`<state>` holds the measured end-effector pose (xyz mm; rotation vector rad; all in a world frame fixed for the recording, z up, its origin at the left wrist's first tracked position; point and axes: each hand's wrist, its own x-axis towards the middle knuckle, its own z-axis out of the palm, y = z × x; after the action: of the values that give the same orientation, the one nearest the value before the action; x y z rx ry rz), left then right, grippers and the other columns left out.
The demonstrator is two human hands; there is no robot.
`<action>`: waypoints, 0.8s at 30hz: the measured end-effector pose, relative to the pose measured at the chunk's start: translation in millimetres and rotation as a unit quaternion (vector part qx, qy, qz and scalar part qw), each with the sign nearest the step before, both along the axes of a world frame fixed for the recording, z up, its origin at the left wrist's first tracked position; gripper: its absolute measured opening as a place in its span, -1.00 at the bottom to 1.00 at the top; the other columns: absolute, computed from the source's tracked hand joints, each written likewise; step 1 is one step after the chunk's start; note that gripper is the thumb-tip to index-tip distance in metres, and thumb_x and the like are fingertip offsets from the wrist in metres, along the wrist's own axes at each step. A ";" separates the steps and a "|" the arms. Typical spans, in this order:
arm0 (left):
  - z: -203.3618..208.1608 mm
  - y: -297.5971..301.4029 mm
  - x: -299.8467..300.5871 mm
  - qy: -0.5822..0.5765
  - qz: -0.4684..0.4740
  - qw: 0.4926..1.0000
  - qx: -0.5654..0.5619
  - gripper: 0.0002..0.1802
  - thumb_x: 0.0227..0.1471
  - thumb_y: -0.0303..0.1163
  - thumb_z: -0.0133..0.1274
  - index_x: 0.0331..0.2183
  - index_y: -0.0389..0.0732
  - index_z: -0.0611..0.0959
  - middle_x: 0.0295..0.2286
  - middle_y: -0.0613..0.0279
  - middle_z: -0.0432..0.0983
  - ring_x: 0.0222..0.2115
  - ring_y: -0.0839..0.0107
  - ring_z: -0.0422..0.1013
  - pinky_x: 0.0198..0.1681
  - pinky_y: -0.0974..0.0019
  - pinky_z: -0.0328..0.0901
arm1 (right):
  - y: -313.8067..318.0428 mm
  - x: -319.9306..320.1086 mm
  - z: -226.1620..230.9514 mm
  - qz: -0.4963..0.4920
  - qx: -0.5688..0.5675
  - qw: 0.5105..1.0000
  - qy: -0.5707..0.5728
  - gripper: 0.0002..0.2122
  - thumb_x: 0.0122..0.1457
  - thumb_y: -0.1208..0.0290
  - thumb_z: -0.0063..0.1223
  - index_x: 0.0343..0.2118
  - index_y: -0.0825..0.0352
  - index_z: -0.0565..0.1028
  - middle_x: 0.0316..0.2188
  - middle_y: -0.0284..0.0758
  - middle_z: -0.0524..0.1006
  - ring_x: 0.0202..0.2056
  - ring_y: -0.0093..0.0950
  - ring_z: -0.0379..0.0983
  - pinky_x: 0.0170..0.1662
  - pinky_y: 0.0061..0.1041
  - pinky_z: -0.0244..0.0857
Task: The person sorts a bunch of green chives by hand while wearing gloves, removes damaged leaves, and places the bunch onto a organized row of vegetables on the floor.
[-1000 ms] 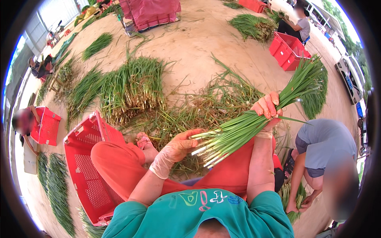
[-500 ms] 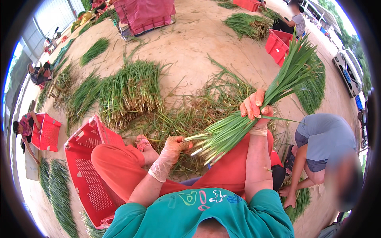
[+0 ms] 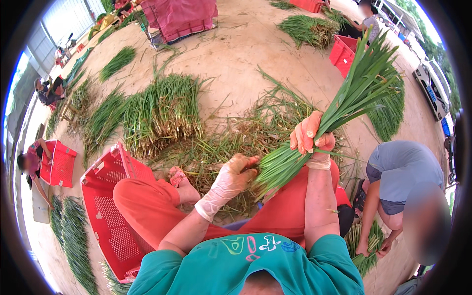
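Observation:
A bunch of garlic chives slants across my lap, leaves up to the right, stem ends down to the left. My right hand, in a thin, stained glove, is closed around its middle. At the stem ends is my left hand, gloved too, with finger and thumb apart and their tips by the lower edge of the bunch. Whether those tips touch the stems I cannot tell. Loose trimmings and dry leaves lie on the ground beyond my hands.
A red plastic crate stands at my left knee. Piled chives lie ahead to the left, another heap at right. Close on my right a co-worker bends over chives. A pink-covered cart stands far ahead.
My left hand has moved right and up along the stem ends, and its pinch has loosened. My right hand and the bunch have shifted slightly left. The co-worker's hands now hold stems.

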<state>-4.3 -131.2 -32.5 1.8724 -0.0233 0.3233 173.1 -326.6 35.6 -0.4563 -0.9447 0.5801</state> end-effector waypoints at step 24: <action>1.4 21.0 -6.7 0.154 -0.242 0.789 -0.544 -0.35 0.01 -0.39 0.29 0.12 -0.30 0.45 0.09 0.14 0.42 0.07 0.33 0.37 0.11 0.25 0.31 | -10.6 3.1 -4.0 0.041 0.267 0.944 0.190 -0.77 0.10 0.48 0.23 -0.28 0.19 0.36 -0.51 -0.58 0.39 -0.45 -0.65 0.33 -0.22 -0.53 0.30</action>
<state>-11.0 -110.1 -31.1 0.6862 -0.0761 -0.3055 176.2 -337.2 31.6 0.1804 -0.7110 0.4408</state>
